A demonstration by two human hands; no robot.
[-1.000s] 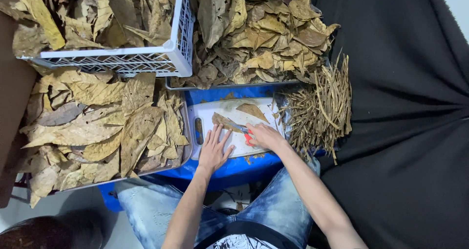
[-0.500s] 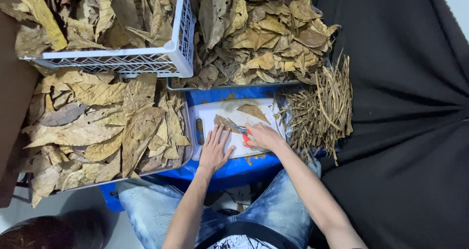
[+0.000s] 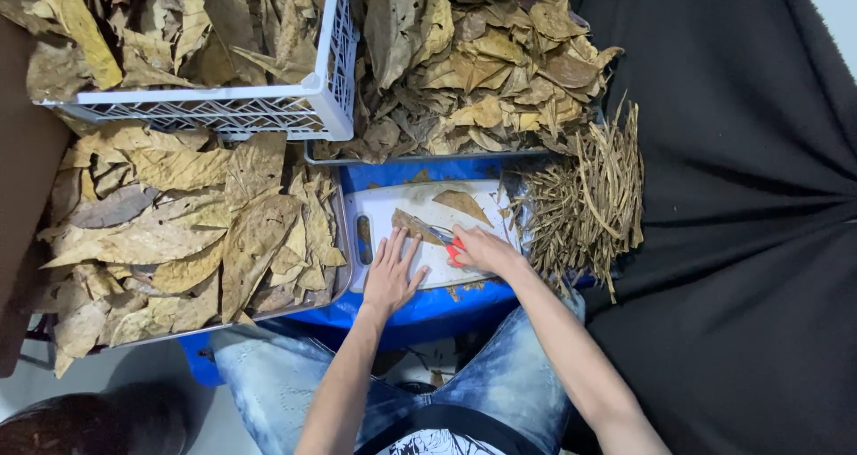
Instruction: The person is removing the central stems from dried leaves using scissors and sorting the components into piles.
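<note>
Head view: left hand (image 3: 391, 272) flat on leaf (image 3: 416, 227); right hand (image 3: 482, 248) grips red-handled cutter (image 3: 453, 246).

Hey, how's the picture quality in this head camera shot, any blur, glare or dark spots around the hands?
Head view: even, soft light, no hard shadows; the left hand and right hand on the white cutting board look sharp, no motion blur; the board is bright without glare; the black cloth loses detail in darkness; the white crate edges bow slightly from the wide lens.

Left hand (image 3: 391, 272) flat on leaf (image 3: 412, 225) — right hand (image 3: 482, 248) grips red-handled knife (image 3: 452, 246).
</note>
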